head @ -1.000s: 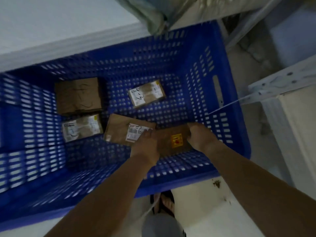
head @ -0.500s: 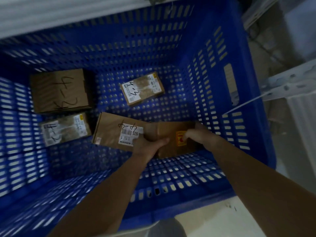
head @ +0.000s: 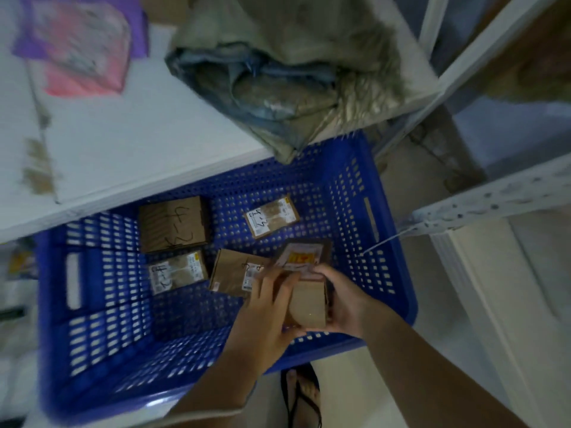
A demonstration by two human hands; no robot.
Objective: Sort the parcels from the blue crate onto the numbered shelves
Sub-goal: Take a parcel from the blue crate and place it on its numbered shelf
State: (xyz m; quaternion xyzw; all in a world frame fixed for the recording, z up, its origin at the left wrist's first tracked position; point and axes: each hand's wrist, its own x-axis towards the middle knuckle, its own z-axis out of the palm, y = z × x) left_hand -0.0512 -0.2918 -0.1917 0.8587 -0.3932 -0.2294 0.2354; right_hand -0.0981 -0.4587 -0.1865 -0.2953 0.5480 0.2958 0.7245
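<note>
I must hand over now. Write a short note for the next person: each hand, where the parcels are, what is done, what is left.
Left hand and right hand: both grip one small parcel, lifted over the blue crate.
In the crate: four parcels. Box marked 4-2, labelled parcel marked 4-2, parcel marked 4-3, flat parcel, mark unclear.
Done: one parcel picked up.
Left: shelve it, then sort the other four.

Blue crate [head: 389, 242], slotted plastic, sits on the floor w/ 4 brown cardboard parcels flat on its bottom. A 5th parcel [head: 304, 273], tilted up, yellow sticker, is above the crate's right side; label too blurry to read, maybe.
</note>
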